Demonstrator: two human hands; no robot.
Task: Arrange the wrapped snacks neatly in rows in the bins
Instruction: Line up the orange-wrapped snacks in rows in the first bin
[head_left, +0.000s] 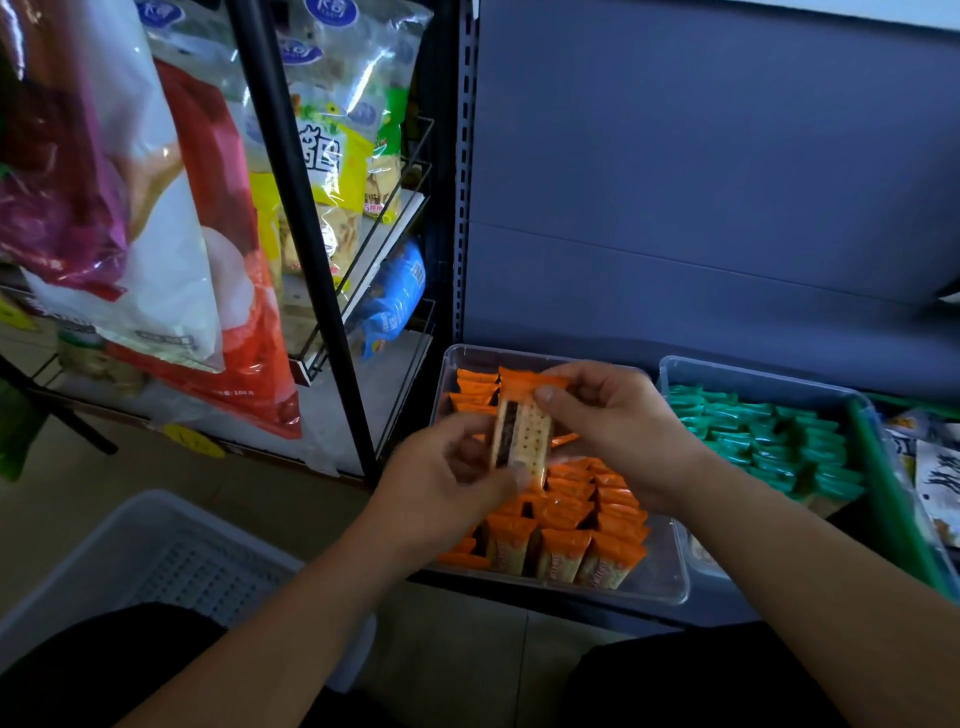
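Both hands up over the clear bin (670, 587), left hand (447, 478) pinching the bottom of an orange cracker packet (522, 431), right hand (618, 415) gripping its top, orange packets (571, 525) in rows below, green packets (763, 436) in the neighbouring bin (753, 376)

Dim, flat light with a bluish cast is lying over everything. White glare is streaking across the hanging snack bags (156, 182) up and left of the clear bin (649, 590). The wrapped snack (522, 436) just above the bin is smearing slightly with motion blur. The black rack post (305, 234) left of the bin is bowing with wide-lens distortion, and the back panel (675, 156) behind the bin is lying in shade.
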